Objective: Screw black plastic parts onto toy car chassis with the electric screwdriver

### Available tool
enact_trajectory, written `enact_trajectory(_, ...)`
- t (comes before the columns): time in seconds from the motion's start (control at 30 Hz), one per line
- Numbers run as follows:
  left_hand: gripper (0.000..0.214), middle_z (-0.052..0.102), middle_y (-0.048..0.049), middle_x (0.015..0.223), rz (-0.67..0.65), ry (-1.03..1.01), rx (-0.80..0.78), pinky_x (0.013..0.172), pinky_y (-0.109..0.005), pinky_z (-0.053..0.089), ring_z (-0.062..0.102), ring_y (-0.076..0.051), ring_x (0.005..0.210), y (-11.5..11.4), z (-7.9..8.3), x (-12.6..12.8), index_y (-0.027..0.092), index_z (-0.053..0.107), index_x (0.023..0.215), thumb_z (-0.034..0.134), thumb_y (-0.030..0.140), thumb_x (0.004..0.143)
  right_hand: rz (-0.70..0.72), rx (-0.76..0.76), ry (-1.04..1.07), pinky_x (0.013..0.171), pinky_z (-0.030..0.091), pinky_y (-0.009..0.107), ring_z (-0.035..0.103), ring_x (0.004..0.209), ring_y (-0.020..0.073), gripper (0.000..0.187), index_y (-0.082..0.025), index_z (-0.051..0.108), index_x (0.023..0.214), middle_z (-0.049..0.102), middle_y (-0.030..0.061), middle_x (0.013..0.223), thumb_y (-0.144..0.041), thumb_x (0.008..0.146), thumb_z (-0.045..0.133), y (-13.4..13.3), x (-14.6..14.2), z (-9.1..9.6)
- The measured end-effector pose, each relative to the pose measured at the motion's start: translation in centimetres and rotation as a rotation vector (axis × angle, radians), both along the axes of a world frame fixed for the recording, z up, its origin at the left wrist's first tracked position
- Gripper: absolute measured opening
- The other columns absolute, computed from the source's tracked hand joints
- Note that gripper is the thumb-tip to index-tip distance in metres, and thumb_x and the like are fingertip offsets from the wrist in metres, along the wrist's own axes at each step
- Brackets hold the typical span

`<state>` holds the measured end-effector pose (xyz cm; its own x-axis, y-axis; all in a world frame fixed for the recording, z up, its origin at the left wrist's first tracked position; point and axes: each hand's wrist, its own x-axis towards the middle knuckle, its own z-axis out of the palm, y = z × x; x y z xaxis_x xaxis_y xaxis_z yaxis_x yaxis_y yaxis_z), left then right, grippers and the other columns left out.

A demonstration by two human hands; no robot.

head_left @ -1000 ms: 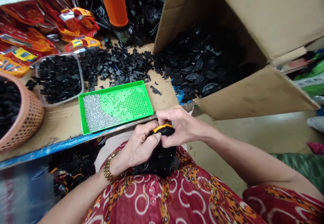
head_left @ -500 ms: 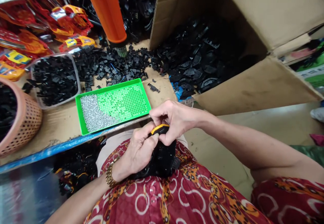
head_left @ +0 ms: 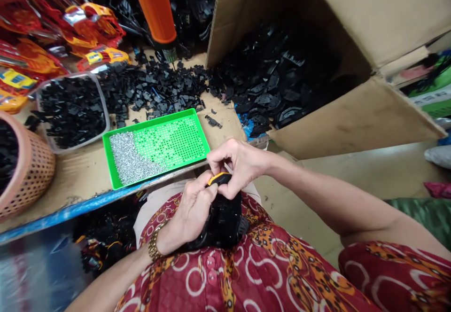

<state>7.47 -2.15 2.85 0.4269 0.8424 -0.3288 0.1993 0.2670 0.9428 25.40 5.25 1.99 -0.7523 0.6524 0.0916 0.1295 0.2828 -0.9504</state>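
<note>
A black plastic toy car part (head_left: 221,222) with a yellow-orange edged end lies in my lap, its far end raised between my hands. My left hand (head_left: 192,208) is closed around its left side, the thumb pressed near the yellow edge (head_left: 217,177). From the right, my right hand (head_left: 241,166) pinches the same end between thumb and fingers. Whether a small piece sits between those right fingertips is hidden. Just beyond my hands, a green perforated tray (head_left: 202,136) holds a heap of small silver screws (head_left: 128,161) at its left.
Loose black plastic pieces (head_left: 155,86) cover the back of the bench, beside a clear tub (head_left: 105,110) and a pink basket (head_left: 38,171). An orange electric screwdriver (head_left: 155,6) hangs above. To the right, a cardboard box (head_left: 359,119) holds black parts. Orange car shells (head_left: 95,25) lie back left.
Both hands and the black part shift very slightly left in view, keeping the same grip. The camera view has moved a little.
</note>
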Motion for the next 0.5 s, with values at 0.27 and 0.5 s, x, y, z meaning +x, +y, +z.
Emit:
enact_trajectory(0.27, 0.032, 0.043, 0.0028, 0.068, 0.159, 0.03, 0.054, 0.062, -0.031, 0.036, 0.036, -0.016, 0.065, 0.7, -1.5, -1.5, 0.025, 0.042, 0.069, 0.041, 0.043, 0.095, -0.046, -0.217, -0.116, 0.05, 0.042, 0.019, 0.053, 0.053, 0.0071, 0.029, -0.016, 0.064, 0.078, 0.062, -0.0052, 0.059, -0.037, 0.071, 0.083, -0.2, 1.2, 0.7)
enact_trajectory(0.5, 0.022, 0.056, 0.0008, 0.078, -0.046, -0.051, 0.103, 0.065, -0.028, 0.037, 0.046, -0.015, 0.071, 1.9, -0.7, -2.2, 0.02, 0.058, 0.081, 0.054, 0.038, 0.092, -0.138, -0.06, -0.195, 0.045, 0.026, 0.019, 0.039, 0.047, 0.004, 0.015, -0.019, 0.054, 0.067, 0.046, -0.0103, 0.051, -0.018, 0.063, 0.068, -1.2, 0.4, 1.5)
